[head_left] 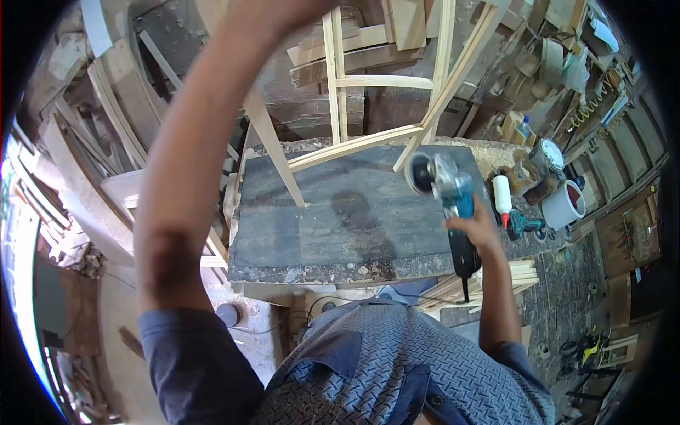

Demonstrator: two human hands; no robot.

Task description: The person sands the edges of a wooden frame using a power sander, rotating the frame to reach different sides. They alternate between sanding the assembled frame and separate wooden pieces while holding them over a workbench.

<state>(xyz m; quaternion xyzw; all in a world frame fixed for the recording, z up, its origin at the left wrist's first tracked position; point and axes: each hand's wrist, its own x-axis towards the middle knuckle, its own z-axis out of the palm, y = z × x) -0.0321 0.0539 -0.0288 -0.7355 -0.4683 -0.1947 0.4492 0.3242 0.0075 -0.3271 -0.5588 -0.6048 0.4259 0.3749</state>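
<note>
My right hand is wrapped round the teal and black body of an angle grinder. Its metal head and round disc point up and away, over the bench's right side, and its cord end hangs toward me. My left forearm reaches up across the view; the hand lies beyond the top edge. A pale wooden chair-like frame stands on the dark workbench, its slim legs resting on the top and its upper part cut off. The grinder's disc is close to the frame's near right leg.
Right of the bench top are a white glue bottle with a red tip, a teal power tool, a white bucket and a can. Cut boards lean at the left. Wood strips lie below the bench's right edge.
</note>
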